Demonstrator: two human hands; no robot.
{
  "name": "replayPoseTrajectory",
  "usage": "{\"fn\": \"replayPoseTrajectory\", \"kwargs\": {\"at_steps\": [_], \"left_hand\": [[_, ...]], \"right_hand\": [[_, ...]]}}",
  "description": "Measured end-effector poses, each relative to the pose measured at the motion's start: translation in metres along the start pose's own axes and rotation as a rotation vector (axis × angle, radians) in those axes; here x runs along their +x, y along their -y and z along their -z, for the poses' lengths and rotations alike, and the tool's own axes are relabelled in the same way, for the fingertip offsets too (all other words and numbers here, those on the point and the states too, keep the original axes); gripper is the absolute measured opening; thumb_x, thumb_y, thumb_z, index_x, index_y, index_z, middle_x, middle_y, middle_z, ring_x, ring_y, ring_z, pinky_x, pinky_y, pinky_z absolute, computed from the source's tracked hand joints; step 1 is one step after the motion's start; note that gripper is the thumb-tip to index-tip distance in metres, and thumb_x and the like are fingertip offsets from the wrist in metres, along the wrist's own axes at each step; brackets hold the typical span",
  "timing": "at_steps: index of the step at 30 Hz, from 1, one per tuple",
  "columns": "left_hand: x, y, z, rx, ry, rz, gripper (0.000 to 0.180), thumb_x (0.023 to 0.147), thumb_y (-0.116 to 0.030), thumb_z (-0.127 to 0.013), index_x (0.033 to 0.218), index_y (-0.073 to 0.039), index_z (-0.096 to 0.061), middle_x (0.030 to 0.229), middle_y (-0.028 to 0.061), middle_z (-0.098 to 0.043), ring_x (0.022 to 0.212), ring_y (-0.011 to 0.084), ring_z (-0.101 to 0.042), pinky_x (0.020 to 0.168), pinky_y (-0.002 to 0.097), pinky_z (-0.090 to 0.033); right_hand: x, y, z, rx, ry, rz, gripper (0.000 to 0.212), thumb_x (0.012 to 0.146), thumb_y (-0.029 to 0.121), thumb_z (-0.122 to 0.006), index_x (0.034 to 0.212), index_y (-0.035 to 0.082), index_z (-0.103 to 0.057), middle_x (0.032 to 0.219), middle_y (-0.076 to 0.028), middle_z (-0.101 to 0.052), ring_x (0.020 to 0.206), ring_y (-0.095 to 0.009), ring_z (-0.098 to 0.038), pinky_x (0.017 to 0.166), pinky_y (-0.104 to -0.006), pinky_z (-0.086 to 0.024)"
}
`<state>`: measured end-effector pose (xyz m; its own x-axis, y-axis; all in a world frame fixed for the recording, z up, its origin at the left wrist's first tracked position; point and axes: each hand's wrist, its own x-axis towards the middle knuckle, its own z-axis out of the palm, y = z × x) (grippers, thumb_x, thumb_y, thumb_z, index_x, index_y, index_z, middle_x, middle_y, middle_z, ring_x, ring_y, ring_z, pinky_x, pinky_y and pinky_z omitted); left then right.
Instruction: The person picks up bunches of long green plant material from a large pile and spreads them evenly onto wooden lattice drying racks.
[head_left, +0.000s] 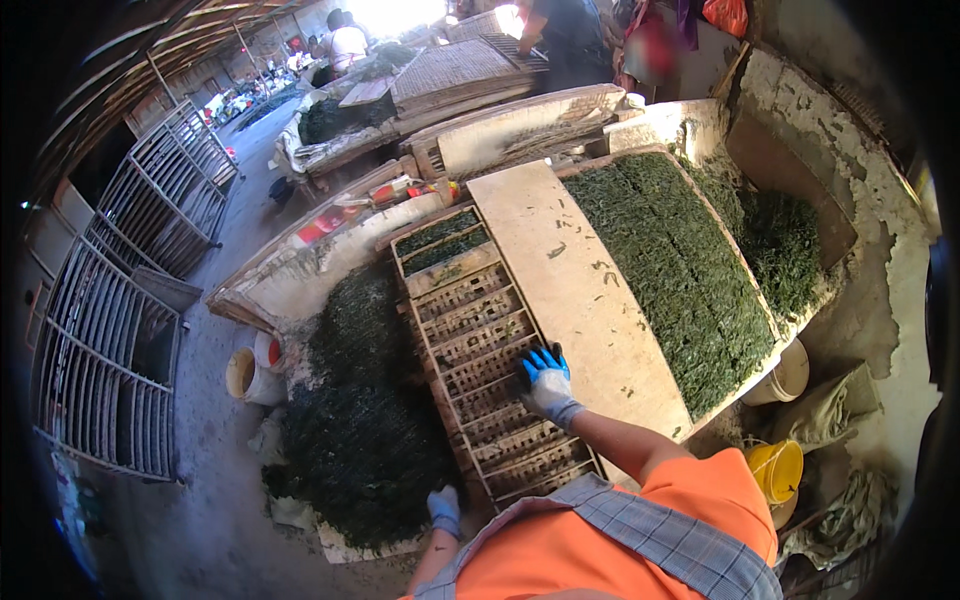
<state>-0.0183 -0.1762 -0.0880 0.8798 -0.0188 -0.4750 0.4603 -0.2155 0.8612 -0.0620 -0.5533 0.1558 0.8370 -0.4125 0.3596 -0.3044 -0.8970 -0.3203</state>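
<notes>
My right hand, in a white glove with blue fingers, is over the right edge of a long wooden frame divided by crossbars. Its fingers are stretched out and somewhat apart. A dark patch shows beside the fingers; I cannot tell what it is. The frame's far compartments hold dark green shredded plant matter; the others show a slotted wooden bottom. At the near edge of a large dark green heap, my left hand is gloved too, its fingers mostly hidden. A pale board lies right of the frame.
Right of the board lies a flattened green layer, with another green heap beyond. A white bucket stands on the left, a yellow bucket at lower right. Slatted racks line the left side. Other people work at the back.
</notes>
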Motion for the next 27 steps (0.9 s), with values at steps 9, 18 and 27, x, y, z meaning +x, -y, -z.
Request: {"fn": "replayPoseTrajectory", "kwargs": {"at_steps": [9,18,27], "left_hand": [[-0.072,-0.063,0.057,0.103,0.338,-0.014,0.018,0.093,-0.021,-0.060,0.100,-0.005,-0.066,0.088,0.0045,-0.061,0.075,0.0114,-0.053,0.066,0.0307,-0.047],[-0.118,-0.018,0.238,-0.431,-0.029,-0.078,0.017,0.093,-0.015,-0.060,0.103,-0.003,-0.064,0.090,0.0031,-0.061,0.077,0.0129,-0.055,0.068,0.0288,-0.047],[-0.140,-0.098,0.250,-0.538,-0.269,0.014,0.018,0.092,-0.009,-0.059,0.108,-0.001,-0.063,0.096,0.0043,-0.062,0.081,0.0154,-0.055,0.076,0.0280,-0.048]], "right_hand": [[0.031,0.277,-0.063,0.302,0.551,-0.035,0.084,0.080,0.056,-0.063,0.146,0.012,-0.035,0.154,-0.024,-0.022,0.136,-0.044,-0.031,0.109,-0.0491,-0.033],[0.004,0.395,-0.119,0.053,0.800,0.440,0.081,0.073,0.029,-0.069,0.146,0.023,-0.034,0.151,-0.022,-0.026,0.121,-0.043,-0.050,0.089,-0.0469,-0.050],[0.063,0.389,-0.018,0.495,0.507,0.213,0.036,0.072,0.021,-0.062,0.106,0.011,-0.067,0.089,-0.019,-0.069,0.087,-0.038,-0.065,0.075,-0.0435,-0.054]]}}
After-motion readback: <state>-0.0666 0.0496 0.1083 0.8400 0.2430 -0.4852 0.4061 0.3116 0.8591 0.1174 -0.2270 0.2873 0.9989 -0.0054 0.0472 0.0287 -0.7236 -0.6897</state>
